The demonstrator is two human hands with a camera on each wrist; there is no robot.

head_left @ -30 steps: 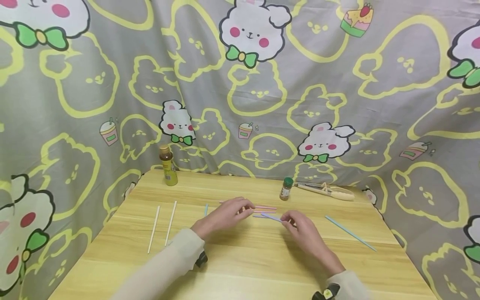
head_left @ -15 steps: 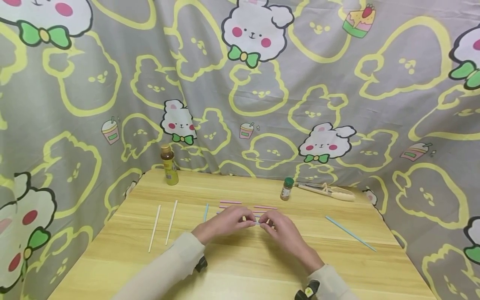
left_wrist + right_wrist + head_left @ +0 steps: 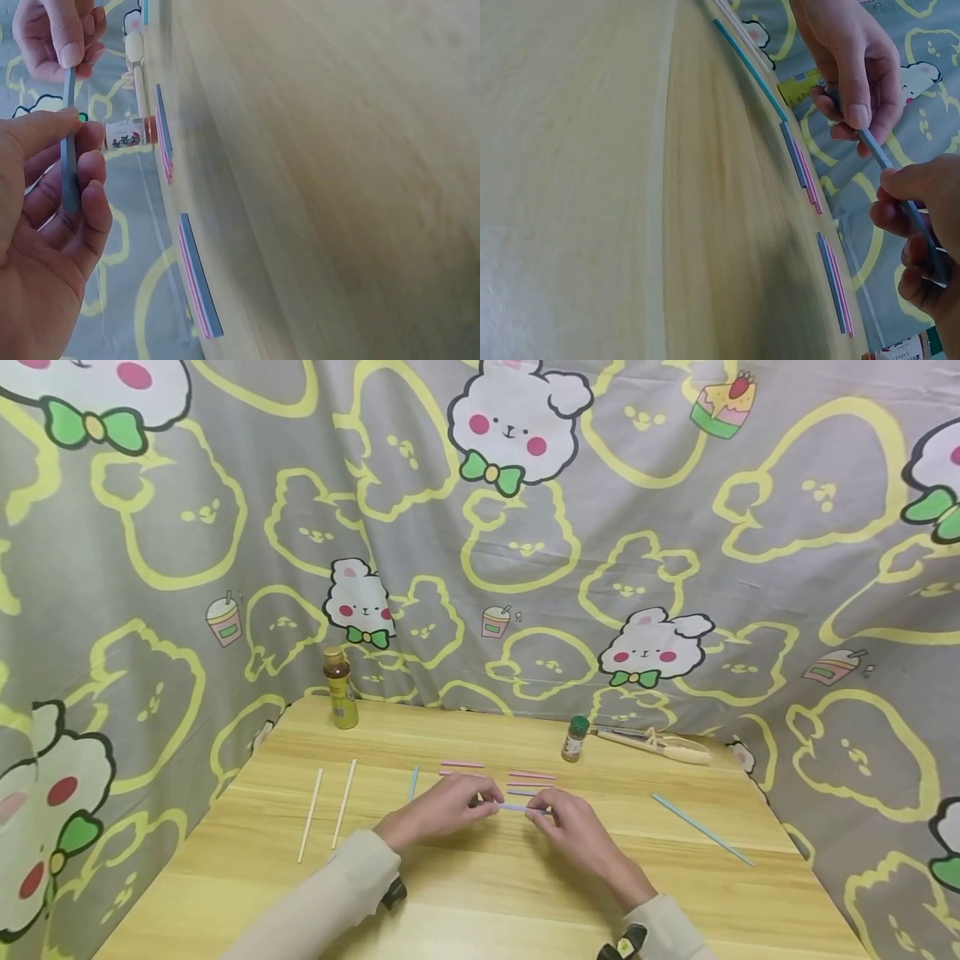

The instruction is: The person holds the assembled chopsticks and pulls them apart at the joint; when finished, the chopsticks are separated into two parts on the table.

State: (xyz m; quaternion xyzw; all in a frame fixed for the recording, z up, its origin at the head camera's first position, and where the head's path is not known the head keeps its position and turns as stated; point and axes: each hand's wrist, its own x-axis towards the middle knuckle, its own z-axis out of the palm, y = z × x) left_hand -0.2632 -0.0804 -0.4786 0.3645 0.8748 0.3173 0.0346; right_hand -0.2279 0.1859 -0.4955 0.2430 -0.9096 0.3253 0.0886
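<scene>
Both hands hold one thin lavender-blue stick above the table. My left hand pinches its left part between thumb and fingers. The right part is pinched by my right hand, with a short stretch of stick bare between them. In the left wrist view the stick passes behind my left thumb and across the curled fingers. Beyond the hands lie two groups of short sticks: pink ones on the left, and pink ones with a blue one on the right. A blue stick edges the left group too.
Two white sticks and a light-blue stick lie left of the hands. Another blue stick lies at the right. A yellow bottle, a green-capped jar and tongs stand or lie along the back, before a patterned curtain.
A second ago only my right hand visibly held a lavender stick. The hands then came close together with it between them. Now they are slightly farther apart, both pinching it.
</scene>
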